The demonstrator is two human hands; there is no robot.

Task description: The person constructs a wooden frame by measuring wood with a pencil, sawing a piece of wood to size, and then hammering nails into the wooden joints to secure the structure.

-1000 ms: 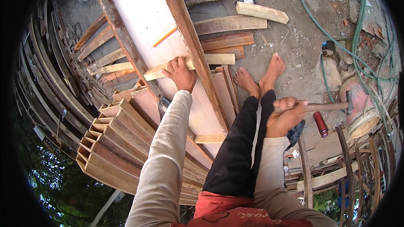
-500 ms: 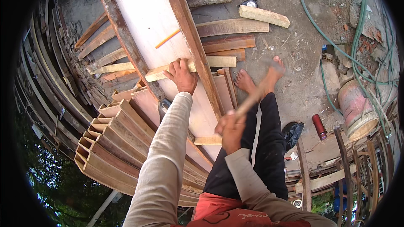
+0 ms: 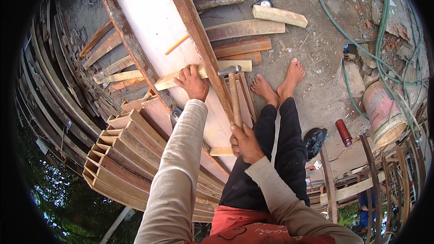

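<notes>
Where long dark boards (image 3: 58,86) lie at far left: one stack, too dense to count.
Loose strips (image 3: 108,47): about five, on the ground left of the workpiece.
Box frames (image 3: 122,167): several, packed side by side.
Wooden frame: two brown rails (image 3: 201,40) with one white panel (image 3: 140,9) between; long axis slanting from upper left to lower right.
Pale crosspiece (image 3: 167,82): one, lying across the panel, long axis crosswise to the rails, free end pointing left and slightly down; placed as a second ago.
Left hand (image 3: 193,82): fingers curled over the pale crosspiece, holding it, as before.
Orange stick (image 3: 177,44): one, on the panel.
Hammer (image 3: 235,99): one; far out to the right a second ago, now with its head beside the right rail, contact unclear; handle pointing up the view, head crosswise.
Right hand (image 3: 247,143): fingers closed around the handle's lower end.
Bare feet (image 3: 291,79): two, on the ground.
Right side: one black bag (image 3: 315,143), one red bottle (image 3: 343,133), one bucket (image 3: 383,108).
</notes>
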